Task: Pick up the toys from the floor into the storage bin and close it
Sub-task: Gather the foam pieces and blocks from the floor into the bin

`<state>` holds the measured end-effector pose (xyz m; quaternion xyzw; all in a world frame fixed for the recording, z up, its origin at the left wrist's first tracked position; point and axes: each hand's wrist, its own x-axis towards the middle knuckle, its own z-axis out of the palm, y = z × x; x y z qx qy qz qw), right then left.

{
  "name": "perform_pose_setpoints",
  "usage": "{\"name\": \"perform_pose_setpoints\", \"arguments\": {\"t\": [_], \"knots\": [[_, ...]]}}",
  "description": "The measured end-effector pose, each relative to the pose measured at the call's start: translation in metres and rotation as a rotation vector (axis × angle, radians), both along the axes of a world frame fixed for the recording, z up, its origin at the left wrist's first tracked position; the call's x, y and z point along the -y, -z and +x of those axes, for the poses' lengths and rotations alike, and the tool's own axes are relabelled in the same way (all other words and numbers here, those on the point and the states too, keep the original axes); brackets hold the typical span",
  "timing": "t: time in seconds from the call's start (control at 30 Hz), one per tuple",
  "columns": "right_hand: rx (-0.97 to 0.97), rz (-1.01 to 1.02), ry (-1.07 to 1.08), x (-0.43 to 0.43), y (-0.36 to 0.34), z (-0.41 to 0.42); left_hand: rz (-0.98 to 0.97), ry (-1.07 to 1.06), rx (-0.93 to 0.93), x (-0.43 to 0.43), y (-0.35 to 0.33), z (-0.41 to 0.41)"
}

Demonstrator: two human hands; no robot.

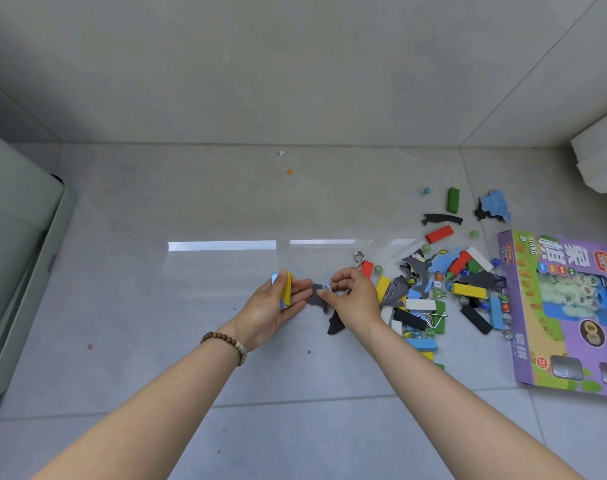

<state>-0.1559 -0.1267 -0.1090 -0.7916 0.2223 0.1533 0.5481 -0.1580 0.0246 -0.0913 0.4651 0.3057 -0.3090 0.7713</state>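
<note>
My left hand [274, 306] holds a yellow block [287, 289] together with a blue-edged puzzle piece, palm up above the floor. My right hand [352, 299] pinches a dark grey puzzle piece [318, 296] right beside the left hand's fingertips. Another dark puzzle piece [336, 323] lies on the floor under my right wrist. A scatter of toys [444, 289] covers the floor to the right: coloured blocks, marbles, metal rings and puzzle pieces. The pale green storage bin [21, 237] stands at the left edge, only partly in view.
A purple chess game box [523, 306] lies at the right edge. A green block [453, 199] and a blue puzzle piece [496, 207] lie further back. A white object [598, 161] sits at the far right by the wall. An orange dot [289, 172] marks the grey tiles.
</note>
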Motion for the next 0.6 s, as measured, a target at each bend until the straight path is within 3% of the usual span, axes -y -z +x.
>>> {"name": "perform_pose_setpoints", "arguments": {"t": [0.4,0.6], "knots": [[-0.096,0.042,-0.188,0.010,-0.010,0.004,-0.011,-0.018,-0.007,0.000,0.003,-0.003],[-0.077,0.130,-0.116,0.017,-0.039,0.015,0.025,-0.013,-0.018,0.000,-0.003,0.000]]}}
